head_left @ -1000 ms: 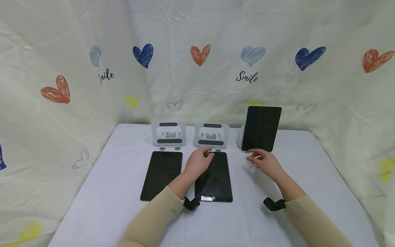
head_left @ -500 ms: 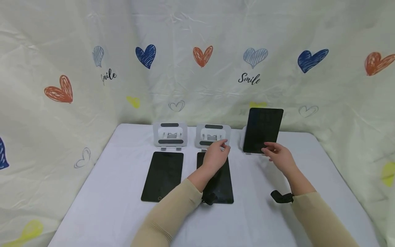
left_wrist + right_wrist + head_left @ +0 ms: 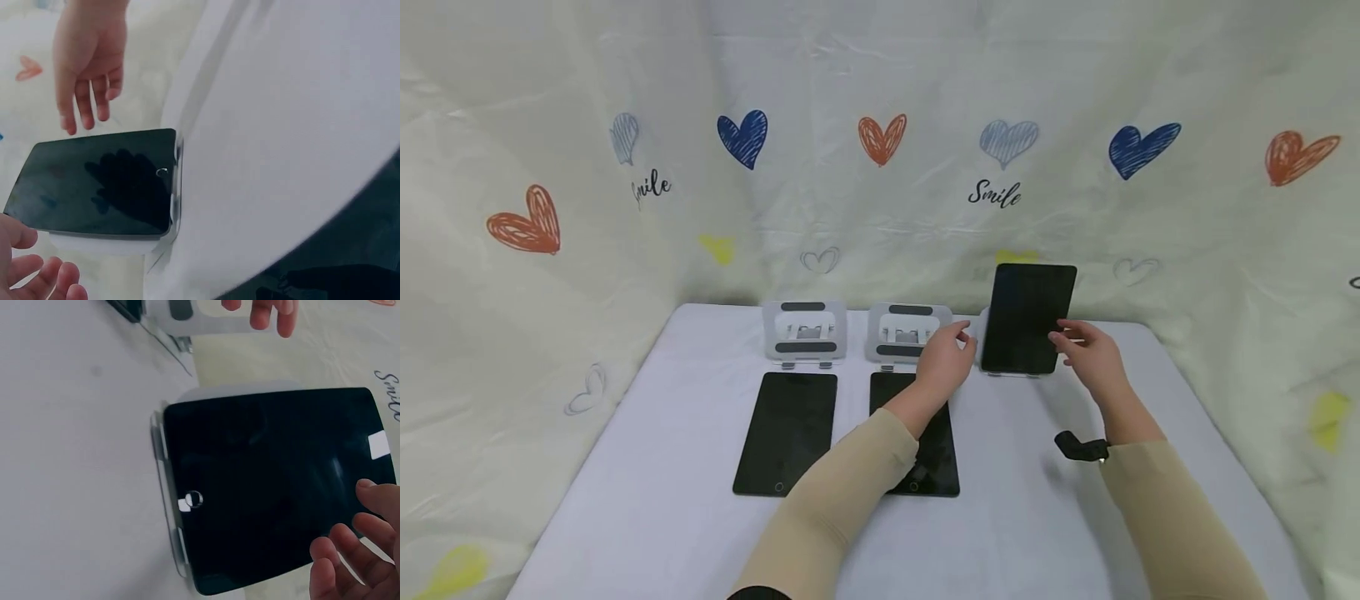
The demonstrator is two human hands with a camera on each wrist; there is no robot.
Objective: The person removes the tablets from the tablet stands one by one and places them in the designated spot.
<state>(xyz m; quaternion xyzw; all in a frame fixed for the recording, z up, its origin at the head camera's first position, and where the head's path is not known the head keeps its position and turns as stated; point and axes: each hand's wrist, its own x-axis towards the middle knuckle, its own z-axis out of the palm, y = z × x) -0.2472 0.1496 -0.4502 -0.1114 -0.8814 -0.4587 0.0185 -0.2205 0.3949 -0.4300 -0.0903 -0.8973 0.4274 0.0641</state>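
Observation:
A black tablet (image 3: pixel 1028 317) leans upright on a pale stand at the right of the row, its home button at the bottom. My left hand (image 3: pixel 947 358) hovers just left of it, in front of the middle stand, fingers loosely bent. On the other side my right hand (image 3: pixel 1093 358) has its fingertips right at the tablet's right edge, fingers relaxed and spread. In the left wrist view both hands flank the tablet (image 3: pixel 106 181). The right wrist view has my right thumb overlapping the dark screen (image 3: pixel 269 481). Neither hand grips anything.
Two black tablets lie flat on the white table (image 3: pixel 1000 517): a left one (image 3: pixel 785 433) and a middle one (image 3: pixel 932 450), partly under my left arm. Behind them stand a left grey-white tablet stand (image 3: pixel 805 329) and a middle stand (image 3: pixel 887 332). A heart-printed curtain (image 3: pixel 820 208) hangs behind.
My left hand has moved right and away from me, from over the middle tablet to beside the standing one. My right hand has risen from below the standing tablet to its right edge.

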